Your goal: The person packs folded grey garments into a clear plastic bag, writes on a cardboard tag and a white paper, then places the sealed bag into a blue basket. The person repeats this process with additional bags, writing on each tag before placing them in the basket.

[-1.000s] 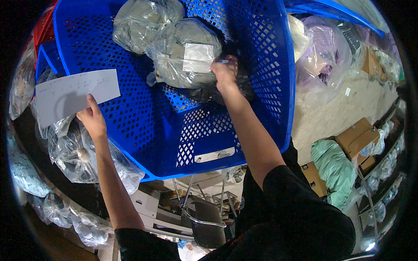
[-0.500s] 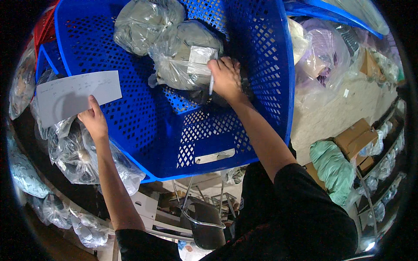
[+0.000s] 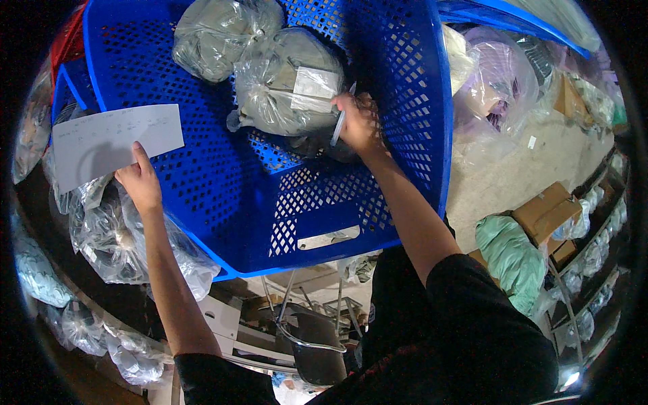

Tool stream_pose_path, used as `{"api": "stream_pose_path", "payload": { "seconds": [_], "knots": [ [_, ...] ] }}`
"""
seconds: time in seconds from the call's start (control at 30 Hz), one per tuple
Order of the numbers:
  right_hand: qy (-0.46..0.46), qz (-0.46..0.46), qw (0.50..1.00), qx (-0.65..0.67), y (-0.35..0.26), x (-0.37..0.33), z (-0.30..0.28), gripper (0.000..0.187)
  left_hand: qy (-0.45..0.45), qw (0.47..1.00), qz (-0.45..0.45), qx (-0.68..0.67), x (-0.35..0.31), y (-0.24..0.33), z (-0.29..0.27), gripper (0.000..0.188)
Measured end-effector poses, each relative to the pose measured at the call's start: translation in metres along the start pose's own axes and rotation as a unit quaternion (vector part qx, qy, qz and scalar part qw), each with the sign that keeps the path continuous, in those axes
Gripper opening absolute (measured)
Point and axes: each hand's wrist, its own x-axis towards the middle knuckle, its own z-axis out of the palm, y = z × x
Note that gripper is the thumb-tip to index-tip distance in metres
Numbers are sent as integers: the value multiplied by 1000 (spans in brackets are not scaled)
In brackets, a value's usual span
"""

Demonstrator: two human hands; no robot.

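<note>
My left hand [image 3: 140, 179] pinches a white sheet of paper [image 3: 111, 145] by its lower edge, thumb on top, over the left rim of a big blue plastic basket [image 3: 223, 202]. Faint handwriting shows on the sheet. Inside the basket, my right hand [image 3: 359, 123] is closed around a slim pale pen [image 3: 338, 127]. Beside its fingertips lies a clear plastic bag [image 3: 270, 101] of grey-green material, with a white label [image 3: 315, 88] on top. A second similar bag [image 3: 219, 40] sits farther back. Whether my right fingers touch the labelled bag, I cannot tell.
Knotted clear bags [image 3: 111, 236] lie left of the basket. To the right are a purple bagged bundle [image 3: 496, 81], a cardboard box [image 3: 547, 212] and a green sack [image 3: 513, 256] on the floor. A dark chair [image 3: 314, 344] stands below the basket.
My right hand has drawn slightly off the label, and the pen in it now points up more visibly. My left hand still holds the paper. The whole view has shifted a little.
</note>
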Motion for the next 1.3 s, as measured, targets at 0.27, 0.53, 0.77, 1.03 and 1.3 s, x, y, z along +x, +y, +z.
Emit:
{"api": "stream_pose_path", "payload": {
  "seconds": [0.27,0.53,0.77,1.03,1.3],
  "knots": [
    [-38,21,999,-1,-7,-7,-5,30,-47,999,-16,10,2,6,-7,64],
    [3,36,999,-34,-16,-3,7,35,71,996,48,-10,3,6,3,76],
    [-73,102,980,154,-49,-20,-67,28,113,989,88,-44,5,5,4,54],
    [-75,69,953,285,-64,-68,-148,23,-7,968,-235,-86,-58,85,-3,73],
    [-85,51,954,283,-84,-95,-162,20,-17,470,-338,-815,-290,293,-24,44]
  ]
}}
